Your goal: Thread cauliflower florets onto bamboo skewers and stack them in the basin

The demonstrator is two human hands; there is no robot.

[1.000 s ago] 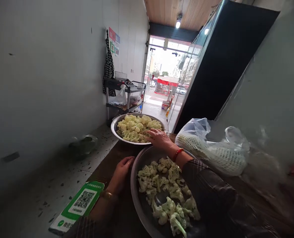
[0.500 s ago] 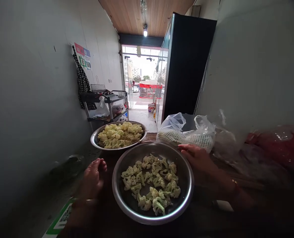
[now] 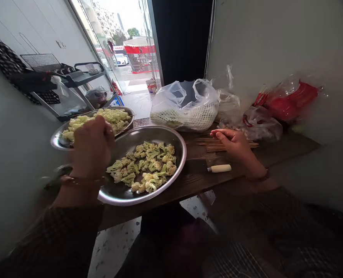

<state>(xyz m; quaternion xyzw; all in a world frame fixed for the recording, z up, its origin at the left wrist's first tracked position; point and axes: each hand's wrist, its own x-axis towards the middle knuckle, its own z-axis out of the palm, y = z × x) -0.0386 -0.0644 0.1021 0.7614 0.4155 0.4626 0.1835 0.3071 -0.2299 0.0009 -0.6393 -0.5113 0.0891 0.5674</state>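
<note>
A steel basin of cut cauliflower florets stands on the dark wooden table. My left hand is raised over the basin's left side, its fingers curled closed; what they hold, if anything, is hidden. Behind it, a second steel bowl is heaped with paler cauliflower, partly covered by that hand. My right hand hovers at a bundle of thin wooden skewers, fingers stretched out and thumb a little apart from them. Just in front of the skewers lies a light wooden handle, perhaps a knife's.
White plastic bags with foam-netted contents sit behind the basin. More bags, one red, lie along the right wall. A grey trolley stands at the left, near the glass door. The table's front edge runs close to me.
The view has turned down and to the right. My left hand has risen to the basin's left side; my right hand has moved from the basin's rim to the skewers.
</note>
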